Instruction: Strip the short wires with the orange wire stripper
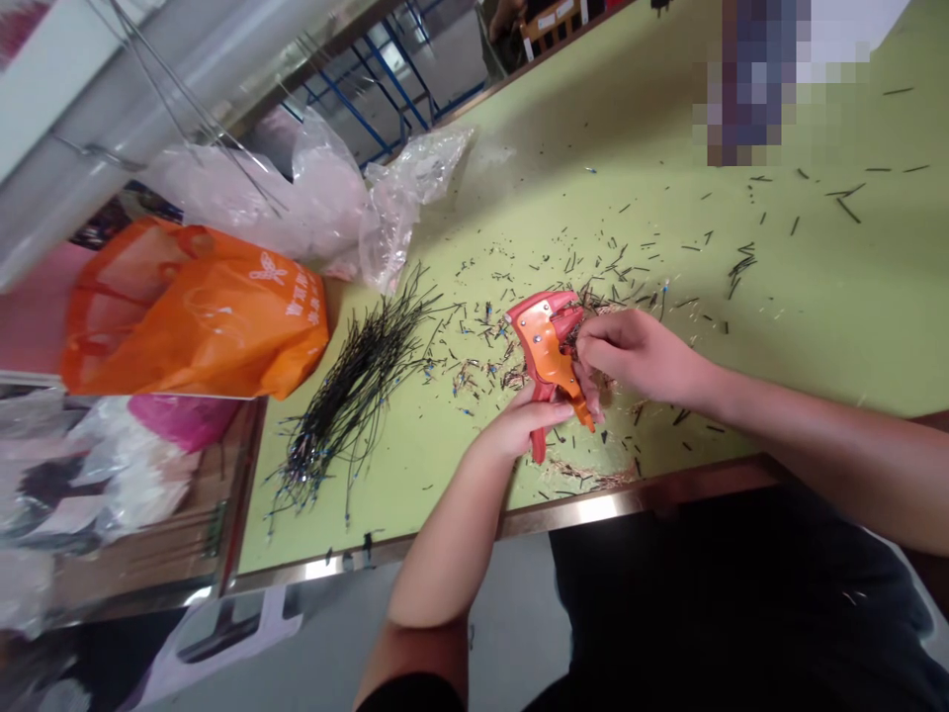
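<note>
My left hand [528, 419] is wrapped round the handles of a red and orange wire stripper [547, 341], whose jaws point to the right. Close beside the jaws is my right hand [627, 351], its fingers pinched together; what they hold, if anything, is too small and hidden to make out. Short black wire offcuts [474, 371] and copper-coloured strands [593, 477] lie scattered under and around both hands. To the left, a bundle of long thin black wires [356, 381] rests on the green tabletop [415, 475].
An orange bag [215, 316] and crumpled clear plastic [326, 203] sit at the left edge of the table. More black offcuts [741, 265] spread to the right. A metal edge [593, 508] runs along the front. A pixelated area covers the far right.
</note>
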Demonstrator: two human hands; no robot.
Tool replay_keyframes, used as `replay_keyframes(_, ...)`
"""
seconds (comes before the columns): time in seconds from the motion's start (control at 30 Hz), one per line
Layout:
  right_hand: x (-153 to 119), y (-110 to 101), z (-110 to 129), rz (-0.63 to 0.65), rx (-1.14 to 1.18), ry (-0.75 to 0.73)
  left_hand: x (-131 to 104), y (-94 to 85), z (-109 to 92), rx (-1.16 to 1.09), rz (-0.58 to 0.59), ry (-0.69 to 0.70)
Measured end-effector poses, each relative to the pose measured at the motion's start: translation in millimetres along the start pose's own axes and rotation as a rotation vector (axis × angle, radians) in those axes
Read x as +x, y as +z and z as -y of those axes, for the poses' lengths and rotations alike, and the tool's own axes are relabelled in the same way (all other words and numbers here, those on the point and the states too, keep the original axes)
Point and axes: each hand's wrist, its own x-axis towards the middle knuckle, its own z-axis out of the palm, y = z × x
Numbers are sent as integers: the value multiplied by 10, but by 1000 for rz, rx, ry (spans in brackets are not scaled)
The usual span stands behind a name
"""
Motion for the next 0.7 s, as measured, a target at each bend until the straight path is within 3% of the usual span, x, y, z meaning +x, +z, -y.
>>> replay_keyframes(0.3, -24, 53, -24, 15, -24, 59, 25, -27, 26, 79, 8, 58)
replay_keyframes(0.7, -67, 155, -92, 56, 115, -64, 9, 33, -4, 63, 9, 131)
